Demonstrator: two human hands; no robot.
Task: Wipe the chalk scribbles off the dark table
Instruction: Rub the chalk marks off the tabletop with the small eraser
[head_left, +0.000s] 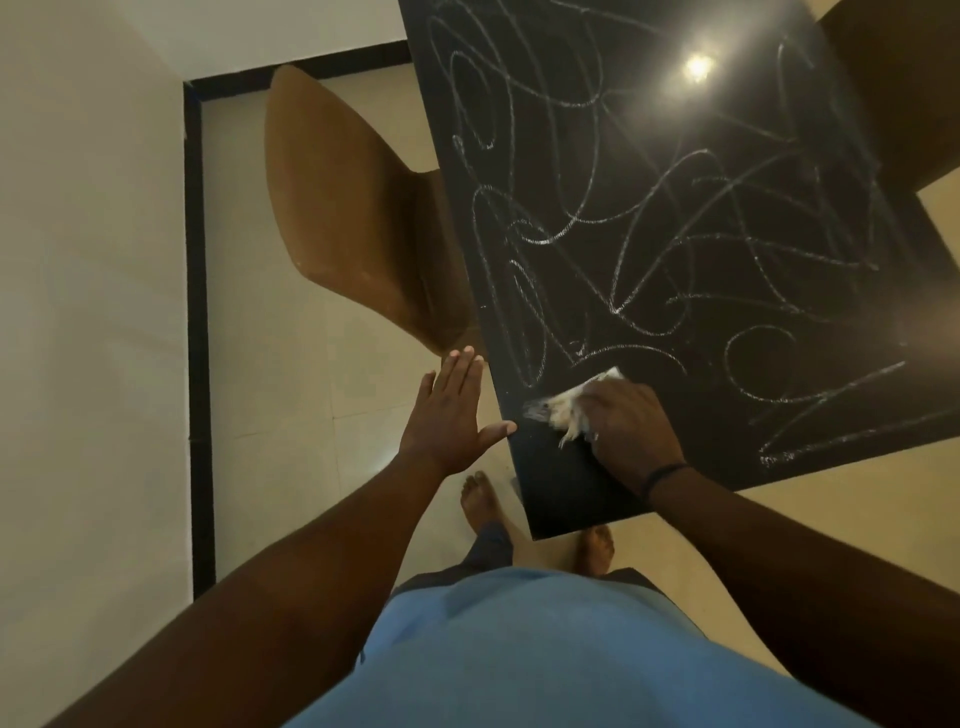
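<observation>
The dark table (561, 483) fills the upper right of the head view, and white chalk scribbles (675, 234) loop over most of its top. My right hand (631, 428) presses a crumpled pale cloth (563, 408) onto the table near its left edge, fingers curled over the cloth. The strip of table nearest me, below the cloth, shows no chalk. My left hand (449, 413) is spread flat with straight fingers just off the table's left edge, its thumb tip reaching that edge; it holds nothing.
A brown chair (353, 208) stands against the table's left side, and a second brown one (904, 88) at the far right. My bare feet (480, 501) are on the beige tiled floor below the table's near corner. A pale wall with black skirting (197, 312) runs along the left.
</observation>
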